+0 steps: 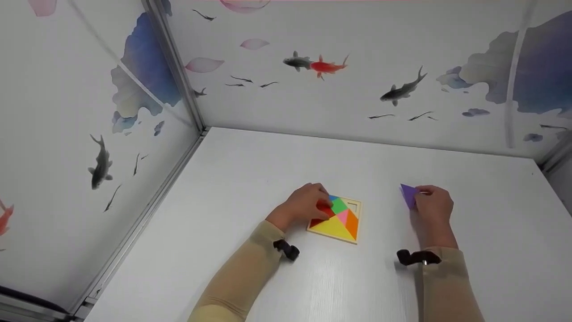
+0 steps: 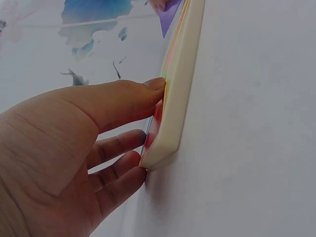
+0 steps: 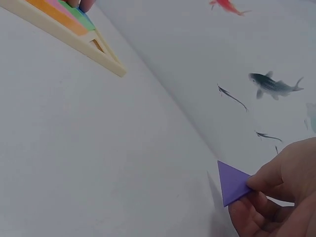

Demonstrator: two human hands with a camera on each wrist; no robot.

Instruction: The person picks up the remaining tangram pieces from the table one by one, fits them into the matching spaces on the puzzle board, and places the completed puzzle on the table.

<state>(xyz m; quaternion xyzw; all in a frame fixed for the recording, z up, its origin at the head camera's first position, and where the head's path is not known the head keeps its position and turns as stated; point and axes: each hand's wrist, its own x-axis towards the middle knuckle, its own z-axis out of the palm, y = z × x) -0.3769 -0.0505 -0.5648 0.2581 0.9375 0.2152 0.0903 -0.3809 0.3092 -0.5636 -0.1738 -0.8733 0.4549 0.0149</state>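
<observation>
A square tangram board (image 1: 333, 238) with a pale frame lies flat on the table, holding red, blue, green, pink, orange and yellow pieces. A bare triangular recess (image 1: 354, 206) shows at its far right corner. My left hand (image 1: 308, 203) rests over the board's left side, thumb and fingertips touching the red piece (image 2: 156, 118) and the frame edge, partly hiding them. To the right of the board, my right hand (image 1: 433, 205) pinches a purple triangle piece (image 3: 231, 183) between thumb and fingers, with one point of the piece sticking out toward the left.
The white table (image 1: 250, 161) meets a back wall (image 1: 339, 103) and a left wall (image 1: 53, 156), both printed with fish and lotus shapes. A metal rail (image 1: 134, 232) runs along the table's left edge. Dark wrist mounts (image 1: 286, 249) sit on both sleeves.
</observation>
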